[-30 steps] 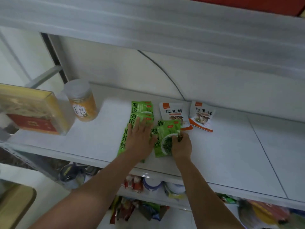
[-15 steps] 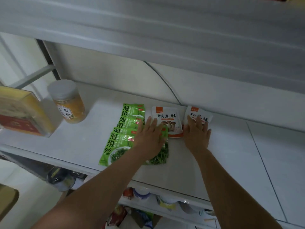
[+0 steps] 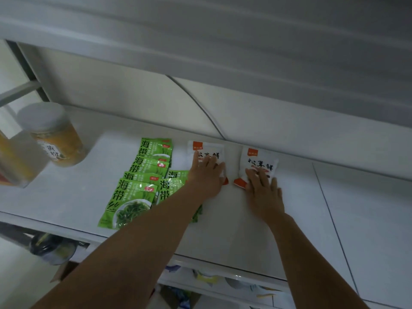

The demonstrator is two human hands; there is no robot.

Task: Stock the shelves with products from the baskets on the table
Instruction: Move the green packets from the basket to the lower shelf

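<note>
Two white mushroom snack packets with orange corners lie flat near the back of the white shelf (image 3: pixel 245 230). My left hand (image 3: pixel 206 176) rests flat, fingers straight, on the left packet (image 3: pixel 206 149). My right hand (image 3: pixel 263 188) lies with spread fingers on the lower part of the right packet (image 3: pixel 259 161). To the left, several green kelp packets (image 3: pixel 133 192) lie overlapping in a column, with more (image 3: pixel 172 182) partly hidden under my left forearm.
A jar with yellow contents and a pale lid (image 3: pixel 53 134) stands at the shelf's left, beside a yellow box (image 3: pixel 11 161) at the frame edge. Another shelf board (image 3: pixel 223 41) hangs low overhead. Lower shelves (image 3: pixel 211 279) hold assorted products. Bare shelf extends to the right.
My left hand left the green kelp packets and moved right onto the left white packet. My right hand slid slightly lower on the right white packet.
</note>
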